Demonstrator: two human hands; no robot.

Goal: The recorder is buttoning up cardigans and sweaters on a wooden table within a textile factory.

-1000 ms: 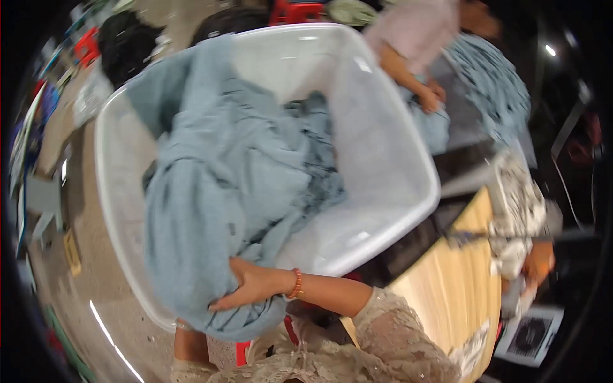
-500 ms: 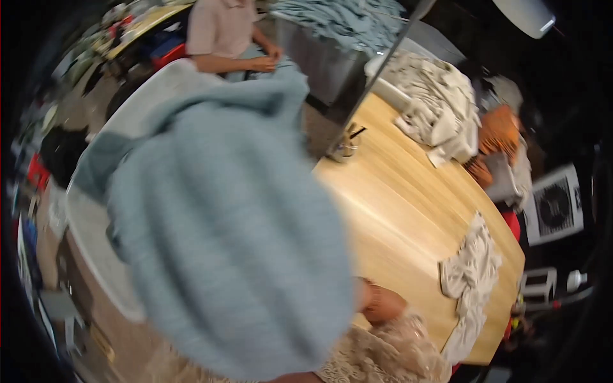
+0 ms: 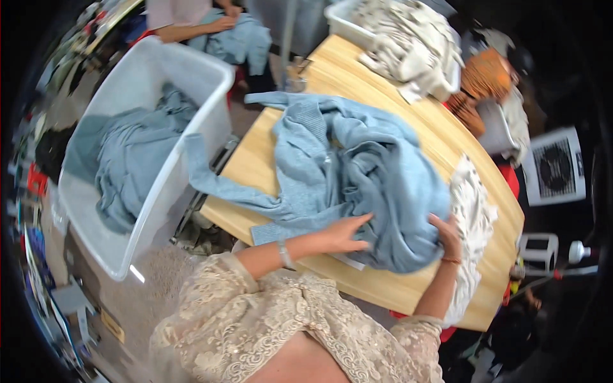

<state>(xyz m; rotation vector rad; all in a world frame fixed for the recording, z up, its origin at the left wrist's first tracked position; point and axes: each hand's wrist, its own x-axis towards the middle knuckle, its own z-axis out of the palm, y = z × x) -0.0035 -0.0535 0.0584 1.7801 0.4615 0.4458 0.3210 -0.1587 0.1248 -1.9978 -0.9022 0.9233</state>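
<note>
Wood-grain tabletop [image 3: 348, 70] spans the area ahead of me and supports a blue knit bundle [image 3: 389, 185], which lies between and beyond my hands. My left hand [image 3: 348, 236] is spread, thumb apart from fingers, at the bundle's near side; my right hand [image 3: 449, 239] bears on its right side, and whether those fingers grip cannot be determined. The long axis runs left to right: bulk nearer the right hand, one sleeve [image 3: 239, 199] extending past the left table edge. Just right of the bundle lies a pale garment [image 3: 471, 220]. Left of the table, a white tub [image 3: 212, 124] contains blue cloth [image 3: 137, 159]. Farther out, a white bin [image 3: 340, 19] holds cream cloth [image 3: 412, 41]; far left, a co-worker [image 3: 175, 14] handles blue fabric [image 3: 239, 41].
</note>
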